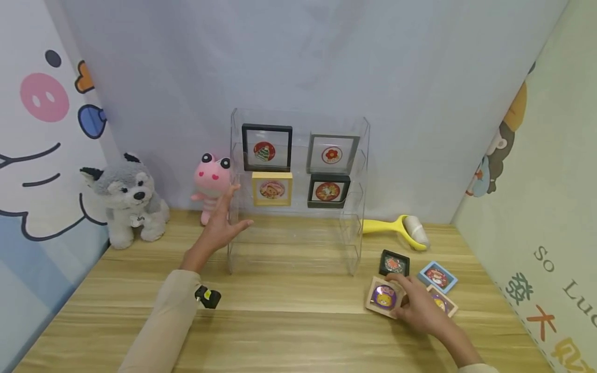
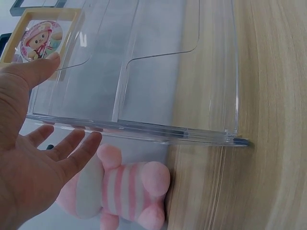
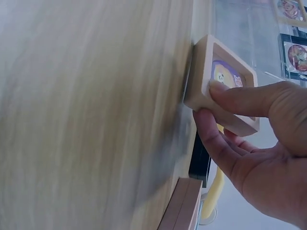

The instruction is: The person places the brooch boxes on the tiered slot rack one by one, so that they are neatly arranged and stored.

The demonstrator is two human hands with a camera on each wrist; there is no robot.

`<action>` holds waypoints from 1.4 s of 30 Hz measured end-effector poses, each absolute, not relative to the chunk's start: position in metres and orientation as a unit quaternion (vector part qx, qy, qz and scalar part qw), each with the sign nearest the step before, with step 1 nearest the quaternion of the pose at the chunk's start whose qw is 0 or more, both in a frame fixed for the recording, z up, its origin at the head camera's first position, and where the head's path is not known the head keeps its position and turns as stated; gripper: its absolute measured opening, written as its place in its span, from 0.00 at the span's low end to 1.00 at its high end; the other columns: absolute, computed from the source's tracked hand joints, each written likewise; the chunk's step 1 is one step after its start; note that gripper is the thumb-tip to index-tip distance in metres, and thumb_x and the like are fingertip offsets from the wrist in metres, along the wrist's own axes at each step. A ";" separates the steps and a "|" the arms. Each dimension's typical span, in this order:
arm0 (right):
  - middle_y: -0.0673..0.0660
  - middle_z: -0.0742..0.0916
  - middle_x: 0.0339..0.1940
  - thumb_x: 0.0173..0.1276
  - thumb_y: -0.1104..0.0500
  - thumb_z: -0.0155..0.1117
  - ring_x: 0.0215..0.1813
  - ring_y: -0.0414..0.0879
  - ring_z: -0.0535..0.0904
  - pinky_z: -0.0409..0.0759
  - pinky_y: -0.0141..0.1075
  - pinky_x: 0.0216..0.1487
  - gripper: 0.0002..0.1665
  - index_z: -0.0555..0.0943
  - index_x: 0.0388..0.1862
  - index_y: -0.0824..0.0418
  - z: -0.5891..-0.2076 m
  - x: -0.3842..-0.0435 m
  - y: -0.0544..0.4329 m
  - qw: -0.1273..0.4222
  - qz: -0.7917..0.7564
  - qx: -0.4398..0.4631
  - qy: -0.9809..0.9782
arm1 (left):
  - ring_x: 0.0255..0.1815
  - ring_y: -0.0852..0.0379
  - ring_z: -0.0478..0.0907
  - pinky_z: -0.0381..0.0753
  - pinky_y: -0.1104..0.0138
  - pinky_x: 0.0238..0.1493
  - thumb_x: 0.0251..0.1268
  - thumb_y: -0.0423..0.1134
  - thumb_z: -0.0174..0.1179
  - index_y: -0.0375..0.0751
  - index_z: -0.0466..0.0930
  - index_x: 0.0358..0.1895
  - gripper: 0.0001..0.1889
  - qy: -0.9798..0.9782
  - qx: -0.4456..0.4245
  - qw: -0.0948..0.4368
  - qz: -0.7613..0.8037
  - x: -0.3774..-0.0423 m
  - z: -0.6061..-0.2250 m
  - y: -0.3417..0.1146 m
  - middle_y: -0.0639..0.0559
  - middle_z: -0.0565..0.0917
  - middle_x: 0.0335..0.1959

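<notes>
My right hand point(image 1: 417, 306) pinches a small square wooden frame point(image 1: 379, 305) between thumb and fingers. Inside it is a round purple badge with a yellow bear; the right wrist view shows the frame point(image 3: 204, 72) tilted, close over the table. My left hand point(image 1: 218, 225) is at the left side of a clear acrylic tiered rack point(image 1: 294, 235), fingers extended along its outer side and thumb toward the front. Four framed badges stand on the rack: a black frame point(image 1: 290, 150) and a grey frame point(image 1: 354, 155) above, a yellow frame point(image 1: 272, 203) and another black frame point(image 1: 328, 205) below.
Near my right hand lie a black frame point(image 1: 395, 263), a blue frame point(image 1: 438, 277) and another wooden frame point(image 1: 450, 306). A yellow-handled roller point(image 1: 401, 226) lies behind them. A pink striped plush point(image 1: 212, 178) and a grey husky plush point(image 1: 135, 194) sit left of the rack.
</notes>
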State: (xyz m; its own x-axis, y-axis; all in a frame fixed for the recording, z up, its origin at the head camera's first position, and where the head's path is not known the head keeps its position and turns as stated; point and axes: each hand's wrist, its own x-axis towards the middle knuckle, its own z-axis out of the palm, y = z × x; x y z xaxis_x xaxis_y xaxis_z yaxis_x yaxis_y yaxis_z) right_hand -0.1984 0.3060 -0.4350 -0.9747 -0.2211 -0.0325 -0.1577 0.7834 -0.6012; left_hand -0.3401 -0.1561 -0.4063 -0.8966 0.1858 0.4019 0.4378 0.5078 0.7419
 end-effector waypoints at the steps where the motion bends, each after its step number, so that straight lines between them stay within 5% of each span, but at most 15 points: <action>1: 0.66 0.75 0.50 0.52 0.73 0.74 0.33 0.42 0.76 0.80 0.28 0.34 0.40 0.72 0.65 0.59 -0.435 -0.198 0.305 0.048 -0.318 -0.109 0.941 | 0.80 0.31 0.49 0.55 0.32 0.72 0.61 0.33 0.69 0.48 0.49 0.77 0.46 -0.857 -0.182 0.138 -0.462 -0.340 -0.406 -0.156 0.39 0.49 0.82; 8: 0.61 0.76 0.44 0.57 0.75 0.69 0.30 0.36 0.75 0.80 0.28 0.32 0.35 0.73 0.63 0.58 -0.427 -0.201 0.292 0.016 -0.325 -0.159 0.932 | 0.80 0.32 0.50 0.55 0.33 0.73 0.60 0.32 0.70 0.47 0.49 0.77 0.46 -0.853 -0.187 0.139 -0.466 -0.340 -0.407 -0.156 0.39 0.50 0.81; 13: 0.65 0.76 0.52 0.60 0.77 0.66 0.32 0.35 0.75 0.81 0.28 0.35 0.33 0.72 0.62 0.58 -0.414 -0.206 0.278 -0.016 -0.326 -0.184 0.927 | 0.79 0.32 0.50 0.55 0.33 0.73 0.60 0.32 0.70 0.48 0.49 0.77 0.46 -0.853 -0.186 0.139 -0.468 -0.341 -0.407 -0.156 0.38 0.50 0.81; 24: 0.61 0.77 0.43 0.60 0.78 0.64 0.37 0.44 0.79 0.86 0.34 0.38 0.29 0.76 0.59 0.62 -0.367 -0.239 0.232 -0.150 -0.306 -0.269 0.901 | 0.80 0.32 0.49 0.55 0.33 0.73 0.61 0.33 0.69 0.49 0.49 0.78 0.47 -0.859 -0.176 0.132 -0.463 -0.340 -0.407 -0.157 0.40 0.49 0.82; 42: 0.63 0.78 0.44 0.66 0.73 0.63 0.39 0.54 0.81 0.85 0.42 0.39 0.23 0.78 0.59 0.59 -0.358 -0.305 0.187 -0.230 -0.243 -0.310 0.890 | 0.81 0.35 0.48 0.54 0.35 0.75 0.61 0.33 0.70 0.48 0.49 0.78 0.47 -0.857 -0.176 0.133 -0.466 -0.340 -0.406 -0.155 0.41 0.50 0.82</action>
